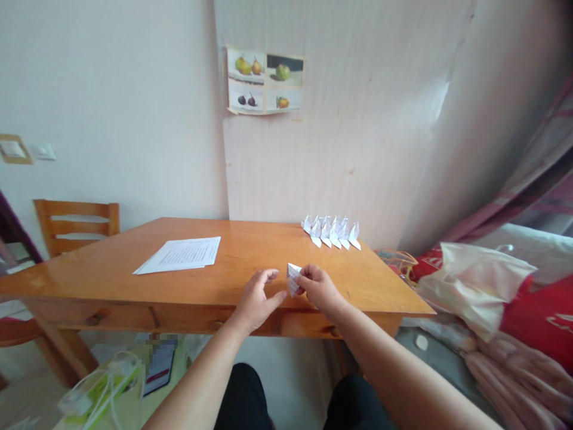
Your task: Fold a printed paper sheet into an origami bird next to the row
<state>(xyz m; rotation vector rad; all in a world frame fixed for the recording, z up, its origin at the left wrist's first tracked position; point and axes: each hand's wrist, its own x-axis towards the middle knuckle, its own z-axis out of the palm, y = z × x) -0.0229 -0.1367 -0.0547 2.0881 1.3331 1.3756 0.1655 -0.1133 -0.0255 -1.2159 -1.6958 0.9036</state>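
A small piece of folded printed paper (pixel 292 279) is pinched between the thumb and fingers of my right hand (pixel 319 289), above the front edge of the wooden table (pixel 250 254). Just left of it, my left hand (pixel 259 300) is held with thumb and fingers apart, curved toward the paper with a gap between. Several folded white paper cranes (pixel 331 232) stand close together in rows at the table's back right. A stack of printed sheets (pixel 183 255) lies flat on the left half of the table.
A wooden chair (pixel 80 220) stands beyond the table's left end. Below left, a phone (pixel 160 365) and white cables (pixel 110 388) rest on a low surface. Bags, including a cream one (pixel 477 280), are piled at the right. Fruit pictures (pixel 266 82) hang on the wall.
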